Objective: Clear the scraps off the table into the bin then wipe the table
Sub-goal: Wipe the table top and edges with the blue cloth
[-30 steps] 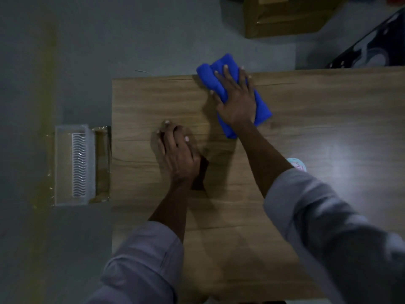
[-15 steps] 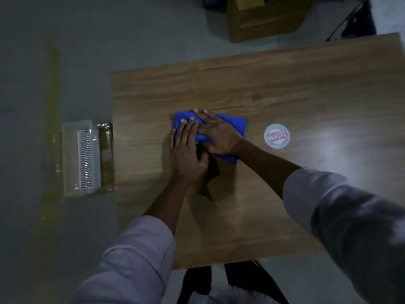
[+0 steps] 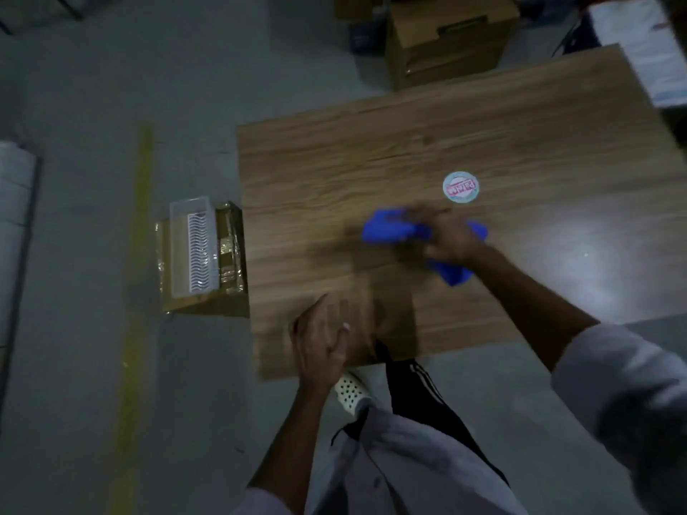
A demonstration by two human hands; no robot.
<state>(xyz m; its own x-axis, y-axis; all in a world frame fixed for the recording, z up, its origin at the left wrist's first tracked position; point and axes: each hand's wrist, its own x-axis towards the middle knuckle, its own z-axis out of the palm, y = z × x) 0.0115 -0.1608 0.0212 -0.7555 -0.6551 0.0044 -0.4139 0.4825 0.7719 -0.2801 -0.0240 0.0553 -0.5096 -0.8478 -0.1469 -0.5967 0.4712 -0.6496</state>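
Cloth (image 3: pixel 386 230), bright blue and bunched into a rumpled wad, lies near the middle of the wooden tabletop (image 3: pixel 316 180), just on the near side of a round pink-and-white sticker (image 3: pixel 460 186). We see it poking out on both sides of the right hand (image 3: pixel 450 236), one lobe toward the left edge and another toward the near edge. That hand bears down on it, but motion blur smears the fingers, so we cannot tell whether they lie straight or curl into the fabric. The left hand (image 3: pixel 323 343) hovers over the near edge, toward the near left corner, fingers loosely together, thumb apart, holding nothing. Half a second ago the cloth was a flat folded pad further toward the left edge, with both hands laid on it; now it is crumpled, closer to the sticker, and only the right hand is on it. Off the left edge, a clear plastic bin (image 3: pixel 178 254) sits on a cardboard box (image 3: pixel 204 308) on the floor, and another carton (image 3: pixel 446 42) stands beyond the far edge.
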